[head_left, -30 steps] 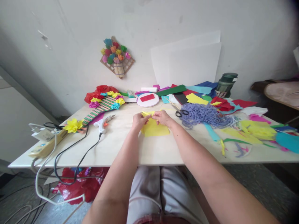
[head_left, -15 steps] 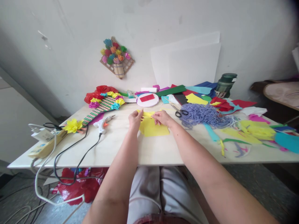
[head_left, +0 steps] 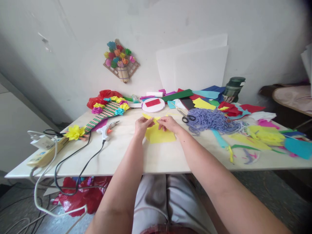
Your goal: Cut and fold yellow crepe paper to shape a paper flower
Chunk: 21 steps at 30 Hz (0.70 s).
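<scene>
Left hand [head_left: 141, 125] shifted back toward right hand [head_left: 169, 123] since half-second ago; both pinch far edge of yellow paper [head_left: 159, 135], lying mid-table [head_left: 136, 156]. Glue gun [head_left: 106, 128] left, scissors [head_left: 187, 117] and purple yarn [head_left: 211, 119] right.

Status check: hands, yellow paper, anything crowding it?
Left hand and right hand both pinch the yellow paper at its far edge. Paper lies on table. Scissors nearby, apart.
</scene>
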{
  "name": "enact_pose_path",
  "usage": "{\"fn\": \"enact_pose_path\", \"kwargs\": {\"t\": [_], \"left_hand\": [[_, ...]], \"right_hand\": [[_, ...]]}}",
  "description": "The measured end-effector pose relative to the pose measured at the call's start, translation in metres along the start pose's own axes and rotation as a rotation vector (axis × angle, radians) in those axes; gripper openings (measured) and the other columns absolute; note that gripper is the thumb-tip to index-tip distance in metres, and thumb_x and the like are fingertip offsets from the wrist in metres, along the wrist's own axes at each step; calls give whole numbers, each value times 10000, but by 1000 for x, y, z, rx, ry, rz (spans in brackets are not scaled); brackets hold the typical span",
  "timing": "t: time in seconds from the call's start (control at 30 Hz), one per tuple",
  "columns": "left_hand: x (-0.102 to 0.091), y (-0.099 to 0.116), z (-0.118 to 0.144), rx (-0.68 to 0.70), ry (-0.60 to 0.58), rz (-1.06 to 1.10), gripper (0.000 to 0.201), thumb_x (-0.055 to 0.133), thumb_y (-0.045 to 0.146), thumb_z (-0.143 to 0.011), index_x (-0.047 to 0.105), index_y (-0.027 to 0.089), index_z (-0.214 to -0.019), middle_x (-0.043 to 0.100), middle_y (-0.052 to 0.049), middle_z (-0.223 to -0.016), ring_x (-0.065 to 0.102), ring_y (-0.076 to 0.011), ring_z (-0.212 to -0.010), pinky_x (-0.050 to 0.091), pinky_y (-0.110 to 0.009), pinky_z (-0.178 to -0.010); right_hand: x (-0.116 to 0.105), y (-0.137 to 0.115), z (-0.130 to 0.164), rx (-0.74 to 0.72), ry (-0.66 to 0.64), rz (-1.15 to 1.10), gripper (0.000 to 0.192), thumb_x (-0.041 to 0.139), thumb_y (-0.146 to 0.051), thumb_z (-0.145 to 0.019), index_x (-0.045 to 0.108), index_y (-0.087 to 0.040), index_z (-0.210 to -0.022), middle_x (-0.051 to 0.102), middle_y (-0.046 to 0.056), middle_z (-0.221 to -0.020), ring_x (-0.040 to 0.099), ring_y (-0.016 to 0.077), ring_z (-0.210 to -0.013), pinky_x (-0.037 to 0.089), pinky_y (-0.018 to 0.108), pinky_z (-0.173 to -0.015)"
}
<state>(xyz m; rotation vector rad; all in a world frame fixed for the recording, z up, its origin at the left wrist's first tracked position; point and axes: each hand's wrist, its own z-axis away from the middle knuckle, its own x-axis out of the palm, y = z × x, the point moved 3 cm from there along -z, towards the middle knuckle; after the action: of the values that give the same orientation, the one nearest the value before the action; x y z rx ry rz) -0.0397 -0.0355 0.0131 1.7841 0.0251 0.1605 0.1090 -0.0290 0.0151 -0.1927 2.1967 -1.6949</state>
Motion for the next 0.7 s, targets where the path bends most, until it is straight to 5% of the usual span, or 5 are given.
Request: {"fn": "enact_pose_path", "kwargs": {"t": [0.4, 0.7], "left_hand": [[-5, -1, -1, -19, 79, 49, 348, 646, 431, -591, 545, 109, -675, 626, -61, -574, 606, -141, -535, 486, -256, -556], [-26, -1, -4, 23, 448, 198, 292, 514, 380, -694, 534, 122, -830, 611, -43, -606, 570, -107, -475, 422, -200, -467]], "right_hand": [[-5, 5, -7, -65, 121, -52, 171, 624, -199, -593, 598, -145, -753, 548, -37, -505, 465, 53, -406, 382, 169, -398], [-49, 14, -12, -49, 586, -204, 165, 554, -201, -637, 562, -165, -798, 601, -10, -636, 493, 57, -441, 393, 177, -417]]}}
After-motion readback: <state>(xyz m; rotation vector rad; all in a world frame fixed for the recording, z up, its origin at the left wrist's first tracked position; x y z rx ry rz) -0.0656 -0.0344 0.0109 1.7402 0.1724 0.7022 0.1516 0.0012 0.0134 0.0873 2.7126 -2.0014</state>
